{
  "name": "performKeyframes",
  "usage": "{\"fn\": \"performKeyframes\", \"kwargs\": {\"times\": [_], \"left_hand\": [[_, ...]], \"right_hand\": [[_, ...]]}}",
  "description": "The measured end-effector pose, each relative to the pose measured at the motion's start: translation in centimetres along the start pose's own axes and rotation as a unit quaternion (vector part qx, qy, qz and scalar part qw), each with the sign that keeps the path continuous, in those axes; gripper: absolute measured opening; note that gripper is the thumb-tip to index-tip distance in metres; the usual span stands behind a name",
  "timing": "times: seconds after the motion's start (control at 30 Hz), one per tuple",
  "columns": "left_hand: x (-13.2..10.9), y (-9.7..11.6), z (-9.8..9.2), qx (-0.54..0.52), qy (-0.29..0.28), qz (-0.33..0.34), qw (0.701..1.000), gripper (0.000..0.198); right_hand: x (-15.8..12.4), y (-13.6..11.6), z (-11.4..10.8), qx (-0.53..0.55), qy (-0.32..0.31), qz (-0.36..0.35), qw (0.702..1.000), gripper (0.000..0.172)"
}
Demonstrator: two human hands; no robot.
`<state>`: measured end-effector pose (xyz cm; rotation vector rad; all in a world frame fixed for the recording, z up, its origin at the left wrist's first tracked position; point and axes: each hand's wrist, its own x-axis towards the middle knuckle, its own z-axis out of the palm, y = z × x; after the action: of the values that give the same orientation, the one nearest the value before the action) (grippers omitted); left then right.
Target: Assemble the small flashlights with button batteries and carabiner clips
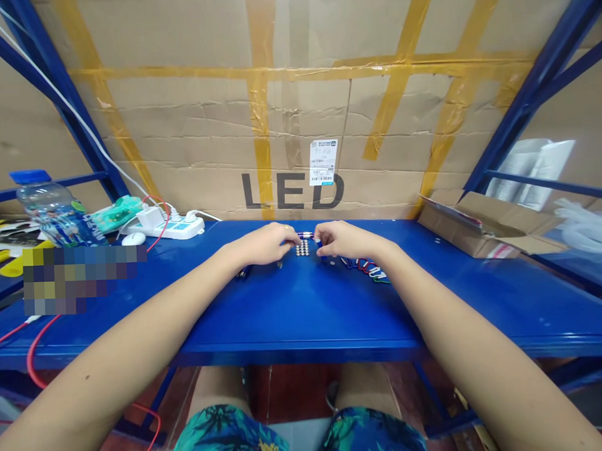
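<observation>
Several small round silver pieces, like button cells, lie in tight rows on the blue table. Just behind them is a short blue-and-silver tube, lying crosswise. My left hand is at the left of the rows, fingers pinched together by the tube's left end; what they hold, if anything, is too small to make out. On the other side, my right hand has curled fingers close to the tube's right end, with a dark blue bit showing below them. Colored carabiners lie beside my right wrist, partly covered by the forearm.
A power strip with plugs and a water bottle stand at the left, with a red cable hanging near the edge. An open cardboard box sits at the right. Taped cardboard walls the back.
</observation>
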<state>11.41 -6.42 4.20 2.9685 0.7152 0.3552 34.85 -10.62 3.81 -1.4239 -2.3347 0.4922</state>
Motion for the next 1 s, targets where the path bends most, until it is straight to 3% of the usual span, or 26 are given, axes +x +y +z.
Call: {"fn": "performKeyframes", "kwargs": {"times": [0.17,0.43,1.0], "left_hand": [[0.7,2.2,1.7,0.061,-0.013,0.034,0.997,0.033],[0.7,2.9,3.3,0.108,0.0,-0.003,0.994,0.031],[0.7,2.6,3.3,0.145,0.02,0.0,0.989,0.034]], "right_hand": [[-0.3,-0.1,-0.5,-0.034,0.011,0.01,0.999,0.012],[-0.7,-0.1,-1.0,-0.046,0.024,0.031,0.998,0.01],[-0.7,0.0,-0.9,-0.073,0.01,0.046,0.996,0.012]]}}
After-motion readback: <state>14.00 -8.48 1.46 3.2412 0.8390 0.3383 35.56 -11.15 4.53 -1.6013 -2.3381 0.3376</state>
